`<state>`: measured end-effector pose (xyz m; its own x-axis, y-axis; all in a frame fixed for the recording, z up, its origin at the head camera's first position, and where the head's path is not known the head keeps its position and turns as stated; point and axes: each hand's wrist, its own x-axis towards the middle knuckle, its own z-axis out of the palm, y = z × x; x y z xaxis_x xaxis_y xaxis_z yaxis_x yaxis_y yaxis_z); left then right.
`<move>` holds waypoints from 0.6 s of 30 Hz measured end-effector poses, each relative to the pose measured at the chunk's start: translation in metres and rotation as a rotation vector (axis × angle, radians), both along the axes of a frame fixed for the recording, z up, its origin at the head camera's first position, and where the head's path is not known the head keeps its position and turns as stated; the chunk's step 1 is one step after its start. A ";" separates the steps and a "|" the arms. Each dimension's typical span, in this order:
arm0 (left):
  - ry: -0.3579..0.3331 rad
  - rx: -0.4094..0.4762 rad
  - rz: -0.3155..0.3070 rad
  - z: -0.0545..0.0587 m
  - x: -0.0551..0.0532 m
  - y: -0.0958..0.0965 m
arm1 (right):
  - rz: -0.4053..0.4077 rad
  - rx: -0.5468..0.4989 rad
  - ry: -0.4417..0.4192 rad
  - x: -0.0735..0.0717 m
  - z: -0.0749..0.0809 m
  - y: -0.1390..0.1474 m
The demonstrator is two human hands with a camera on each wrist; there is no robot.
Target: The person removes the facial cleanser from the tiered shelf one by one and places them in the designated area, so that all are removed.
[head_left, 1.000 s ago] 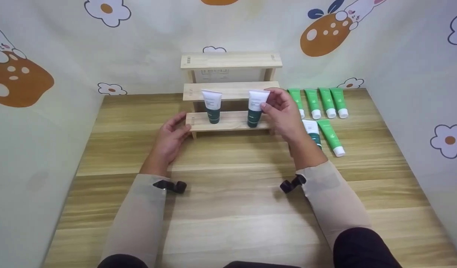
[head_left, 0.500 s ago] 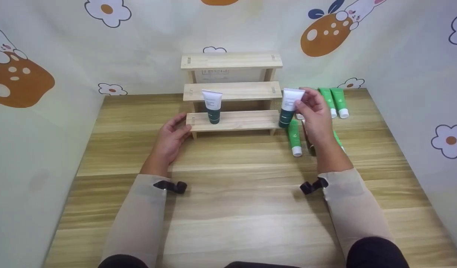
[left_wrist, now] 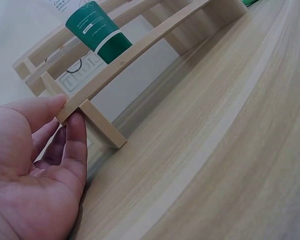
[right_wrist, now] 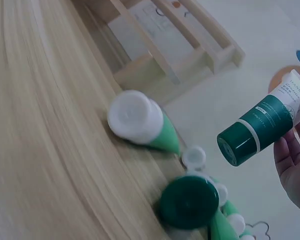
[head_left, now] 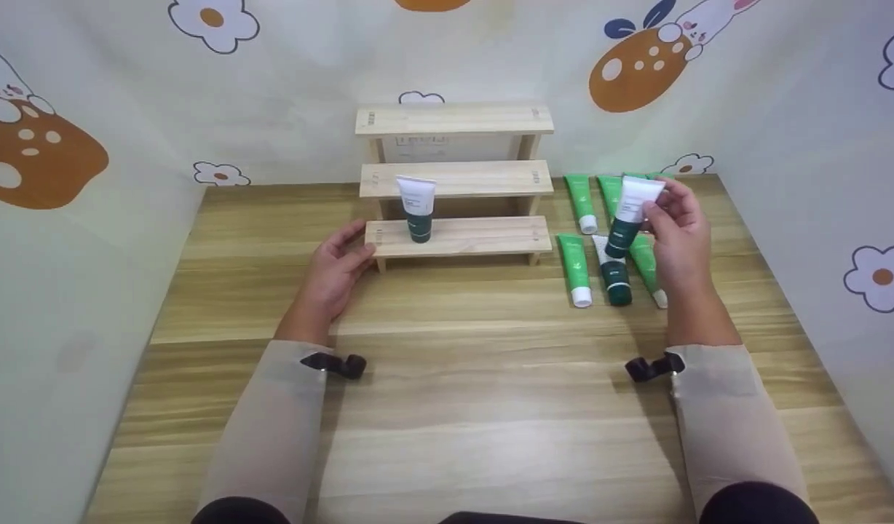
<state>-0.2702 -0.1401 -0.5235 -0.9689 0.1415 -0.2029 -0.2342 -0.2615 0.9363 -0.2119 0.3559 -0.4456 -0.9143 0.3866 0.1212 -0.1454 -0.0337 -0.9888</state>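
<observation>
My right hand (head_left: 684, 247) pinches a white-and-dark-green squeeze tube (head_left: 633, 215) by its white end, cap downward, above the tubes lying at the right. In the right wrist view the held tube (right_wrist: 262, 122) hangs clear of the table. My left hand (head_left: 334, 276) grips the left end of the lowest step of a three-tier wooden display rack (head_left: 483, 236). Seen from the left wrist, the thumb lies on top of the step and fingers are beneath it. A matching tube (head_left: 418, 207) stands cap-down on that step, left of its middle.
Several green tubes (head_left: 576, 269) with white caps lie in two rows right of the rack, some partly hidden by my right hand. Among them lies another white-and-dark-green tube (head_left: 616, 280). A patterned wall cloth (head_left: 294, 94) rises behind the wood-grain table (head_left: 447, 407).
My right hand has lifted the tube off the right part of the lowest step and carried it right, over the lying tubes. My left hand has stayed at the rack's left end.
</observation>
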 end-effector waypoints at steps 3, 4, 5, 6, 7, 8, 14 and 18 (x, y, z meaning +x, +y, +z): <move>-0.004 0.026 0.007 0.000 0.000 0.001 | -0.025 -0.011 0.010 0.003 -0.002 0.012; -0.005 0.035 0.008 0.000 0.000 0.001 | -0.030 -0.014 0.012 0.004 -0.003 0.017; -0.003 0.037 0.008 0.000 0.000 0.001 | -0.037 -0.018 0.016 0.005 -0.004 0.020; -0.002 0.035 0.008 0.000 0.000 0.001 | -0.044 -0.022 0.023 0.006 -0.004 0.024; -0.003 0.033 0.008 0.000 0.000 0.001 | -0.052 -0.025 0.028 0.008 -0.005 0.028; -0.005 0.030 0.009 -0.001 0.000 0.001 | -0.061 -0.032 0.033 0.008 -0.005 0.031; -0.006 0.018 0.009 -0.002 0.000 0.001 | -0.132 -0.060 -0.021 0.016 -0.005 0.053; -0.003 0.017 0.011 -0.001 0.000 0.000 | -0.176 -0.052 -0.091 0.021 -0.003 0.066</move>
<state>-0.2698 -0.1398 -0.5245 -0.9699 0.1338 -0.2032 -0.2337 -0.2799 0.9312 -0.1913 0.4221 -0.4490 -0.8383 0.5450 0.0167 -0.0635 -0.0672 -0.9957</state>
